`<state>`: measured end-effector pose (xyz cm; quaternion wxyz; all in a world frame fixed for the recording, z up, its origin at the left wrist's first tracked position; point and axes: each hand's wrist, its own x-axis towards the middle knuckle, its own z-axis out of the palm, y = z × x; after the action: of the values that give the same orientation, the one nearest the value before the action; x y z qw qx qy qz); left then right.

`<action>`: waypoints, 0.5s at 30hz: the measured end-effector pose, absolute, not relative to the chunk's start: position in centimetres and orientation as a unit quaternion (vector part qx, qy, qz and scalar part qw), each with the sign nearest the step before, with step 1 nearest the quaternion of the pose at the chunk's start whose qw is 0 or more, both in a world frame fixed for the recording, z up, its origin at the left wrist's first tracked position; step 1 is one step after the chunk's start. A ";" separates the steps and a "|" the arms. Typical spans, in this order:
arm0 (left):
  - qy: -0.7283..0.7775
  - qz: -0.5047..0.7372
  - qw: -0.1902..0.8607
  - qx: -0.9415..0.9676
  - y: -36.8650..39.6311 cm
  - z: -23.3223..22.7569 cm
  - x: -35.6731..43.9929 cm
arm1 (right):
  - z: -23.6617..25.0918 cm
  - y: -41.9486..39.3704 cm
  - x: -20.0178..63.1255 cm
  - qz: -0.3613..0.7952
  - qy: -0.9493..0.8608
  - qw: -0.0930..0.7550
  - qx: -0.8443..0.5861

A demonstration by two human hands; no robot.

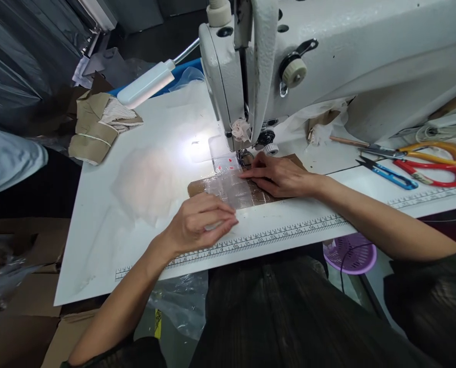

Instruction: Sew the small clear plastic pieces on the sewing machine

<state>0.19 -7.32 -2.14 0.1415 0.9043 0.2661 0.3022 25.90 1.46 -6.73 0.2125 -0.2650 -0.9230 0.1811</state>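
A clear plastic sheet (pixel 228 181) lies over a brown cardboard piece (pixel 260 197) on the white table, under the needle area (pixel 245 153) of a white sewing machine (pixel 327 56). My left hand (pixel 197 222) pinches the near edge of the plastic sheet with closed fingers. My right hand (pixel 279 176) lies flat on the cardboard beside the presser foot, fingertips pressing the plastic's right edge. Small red marks show on the plastic near the needle.
Red-handled scissors (pixel 438 174), orange-handled scissors (pixel 431 150) and blue thread snips (pixel 389 174) lie at the right. A bundle of brown pieces (pixel 95 125) sits at the back left beside a lamp (pixel 145 84). A ruler strip (pixel 281 232) runs along the front edge. A purple basket (pixel 350 253) is below.
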 end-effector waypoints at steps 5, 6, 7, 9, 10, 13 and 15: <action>0.335 0.230 -0.031 0.913 -6.3 -2.7 0.7 | -6.9 1.4 25.3 0.132 -0.931 0.201 -0.274; 0.334 0.224 -0.064 0.913 -6.0 -2.7 0.9 | -6.9 1.4 25.3 0.134 -0.929 0.210 -0.273; 0.328 0.217 -0.096 0.914 -5.7 -2.7 1.1 | -6.9 1.4 25.4 0.140 -0.926 0.222 -0.271; 0.315 0.202 -0.148 0.915 -5.0 -2.7 1.3 | -6.7 1.2 25.7 0.157 -0.919 0.247 -0.264; 0.313 0.195 -0.165 0.915 -4.7 -2.6 1.3 | -6.6 1.0 25.9 0.167 -0.915 0.256 -0.262; 0.320 0.185 -0.177 0.912 -3.8 -2.6 1.2 | -6.2 -0.1 26.6 0.194 -0.916 0.253 -0.245; 0.325 0.183 -0.165 0.913 -3.4 -2.8 1.1 | -6.0 -0.9 26.9 0.200 -0.925 0.239 -0.218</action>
<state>1.10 -3.37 -2.82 -0.1649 0.9129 0.3252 0.1832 26.86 -0.93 -5.99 0.2389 -0.2179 -0.9248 0.2004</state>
